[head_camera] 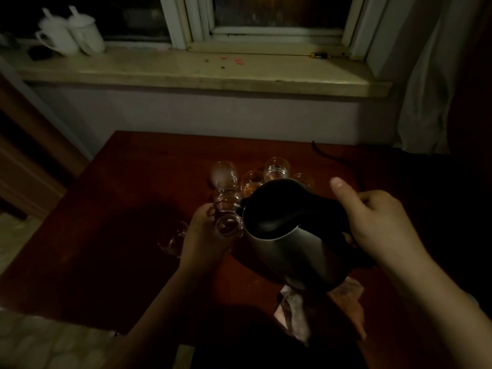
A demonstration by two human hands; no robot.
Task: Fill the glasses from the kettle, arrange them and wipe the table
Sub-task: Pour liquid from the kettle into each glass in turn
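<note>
Seven small glasses, as far as I can count in the dim light, stand clustered on the red table (pixel 133 166). My left hand (pixel 202 235) curls around one glass (pixel 227 225) at the near edge of the cluster, fingers closed on it. My right hand (pixel 372 222) grips the handle of one steel kettle (pixel 290 251), thumb raised, spout tilted toward that glass. One crumpled cloth (pixel 295 312) lies under the kettle's base. Two white lidded mugs (pixel 72 35) sit on the windowsill (pixel 186 73). No writing is readable.
</note>
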